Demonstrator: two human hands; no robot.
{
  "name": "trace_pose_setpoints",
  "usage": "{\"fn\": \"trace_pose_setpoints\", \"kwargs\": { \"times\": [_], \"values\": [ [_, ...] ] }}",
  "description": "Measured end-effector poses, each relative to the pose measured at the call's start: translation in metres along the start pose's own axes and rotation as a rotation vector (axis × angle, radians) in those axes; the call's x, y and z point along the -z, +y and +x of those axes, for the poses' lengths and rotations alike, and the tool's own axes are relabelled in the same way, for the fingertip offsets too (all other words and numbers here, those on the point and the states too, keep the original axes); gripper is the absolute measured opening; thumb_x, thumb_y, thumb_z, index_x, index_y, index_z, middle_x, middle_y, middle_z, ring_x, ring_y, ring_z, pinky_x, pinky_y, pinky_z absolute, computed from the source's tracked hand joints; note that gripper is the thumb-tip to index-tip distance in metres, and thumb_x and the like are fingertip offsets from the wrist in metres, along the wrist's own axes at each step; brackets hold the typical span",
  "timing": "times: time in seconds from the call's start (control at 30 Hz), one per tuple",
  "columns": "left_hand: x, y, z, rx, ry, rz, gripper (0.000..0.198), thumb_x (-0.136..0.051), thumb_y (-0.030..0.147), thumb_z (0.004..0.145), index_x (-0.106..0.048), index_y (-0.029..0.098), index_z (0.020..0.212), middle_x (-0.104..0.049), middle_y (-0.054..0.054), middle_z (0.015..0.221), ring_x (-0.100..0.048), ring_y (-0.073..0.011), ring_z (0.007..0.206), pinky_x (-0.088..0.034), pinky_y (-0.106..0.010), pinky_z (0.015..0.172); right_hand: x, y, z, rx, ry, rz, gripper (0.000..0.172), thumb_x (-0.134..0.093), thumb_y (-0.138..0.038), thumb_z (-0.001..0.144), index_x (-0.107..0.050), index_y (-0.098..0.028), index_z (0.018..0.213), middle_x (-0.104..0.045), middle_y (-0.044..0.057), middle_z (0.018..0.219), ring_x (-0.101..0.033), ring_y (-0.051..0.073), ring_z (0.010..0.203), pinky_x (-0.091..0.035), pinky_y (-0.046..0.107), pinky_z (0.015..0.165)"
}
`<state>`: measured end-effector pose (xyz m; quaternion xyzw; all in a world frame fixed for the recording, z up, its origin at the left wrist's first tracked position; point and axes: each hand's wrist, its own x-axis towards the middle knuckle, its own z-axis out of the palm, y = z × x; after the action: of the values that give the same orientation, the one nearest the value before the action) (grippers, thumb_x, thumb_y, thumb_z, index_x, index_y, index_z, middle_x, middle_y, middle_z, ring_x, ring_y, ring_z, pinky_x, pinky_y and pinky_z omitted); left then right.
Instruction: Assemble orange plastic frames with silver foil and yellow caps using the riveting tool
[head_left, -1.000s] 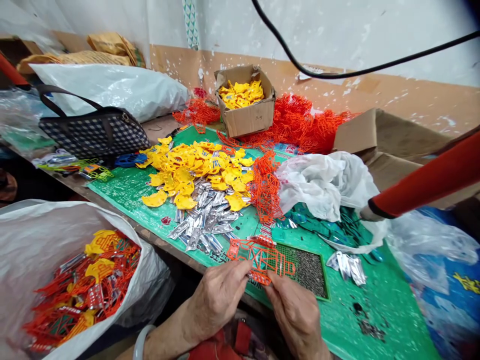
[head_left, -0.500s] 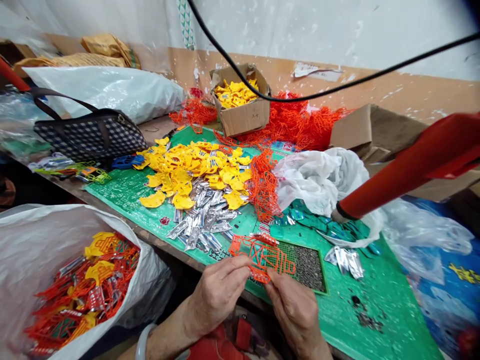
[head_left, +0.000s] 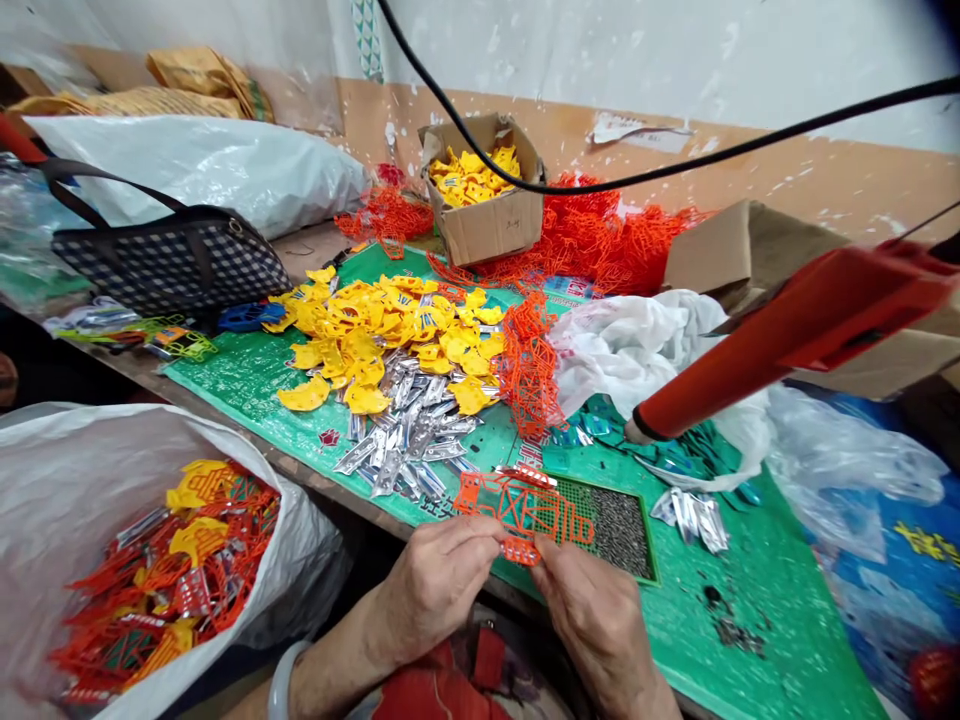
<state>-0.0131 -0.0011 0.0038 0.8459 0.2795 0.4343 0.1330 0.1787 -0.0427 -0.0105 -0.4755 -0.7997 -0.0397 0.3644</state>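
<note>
The orange frame [head_left: 517,513] is held over the green mat [head_left: 780,570], overlapping the tray [head_left: 651,540] of dark bits [head_left: 616,522]. The left hand [head_left: 450,572] pinches its near edge between thumb and fingers; the right hand [head_left: 592,600], also closed, grips the same edge just beside. It looks partly made: a silvery strip seems to lie along its far edge, though fingers hide some of the near one, and no yellow shows on it. The sack [head_left: 309,560] already holds many mixed parts. Plenty is left: yellow pieces [head_left: 382,318], silver strips [head_left: 409,430], bunched frames [head_left: 529,370]. A pole [head_left: 720,375] slants over the white bag [head_left: 637,335], well apart from both hands.
</note>
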Motion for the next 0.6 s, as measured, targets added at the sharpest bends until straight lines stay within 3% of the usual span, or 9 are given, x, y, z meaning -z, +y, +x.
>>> {"fn": "trace_pose_setpoints", "kwargs": {
  "times": [0.23, 0.6],
  "values": [
    [-0.0003, 0.0003, -0.0051, 0.022, -0.015, -0.018, 0.023, -0.048, -0.003, 0.085, -0.06, 0.015, 0.09, -0.075, -0.009, 0.087, -0.074, -0.0155, 0.08, -0.059, -0.022, 0.074, 0.006, 0.0015, 0.0052, 0.009, -0.078, 0.04, 0.014, -0.048, -0.013, 0.096, -0.062, -0.014, 0.096, -0.056, -0.003, 0.056, -0.055, 0.009, 0.046, -0.041, 0.02, 0.049],
    [0.0022, 0.0022, -0.0056, 0.095, -0.058, -0.152, 0.021, -0.048, -0.003, 0.087, -0.059, 0.015, 0.094, -0.072, -0.011, 0.093, -0.071, -0.0159, 0.085, -0.058, -0.022, 0.076, -0.0016, -0.0077, 0.0045, -0.072, 0.013, 0.035, 0.021, -0.051, -0.027, 0.097, -0.063, -0.014, 0.086, -0.063, 0.0, 0.058, -0.06, 0.01, 0.046, -0.044, 0.021, 0.049]
  ]
}}
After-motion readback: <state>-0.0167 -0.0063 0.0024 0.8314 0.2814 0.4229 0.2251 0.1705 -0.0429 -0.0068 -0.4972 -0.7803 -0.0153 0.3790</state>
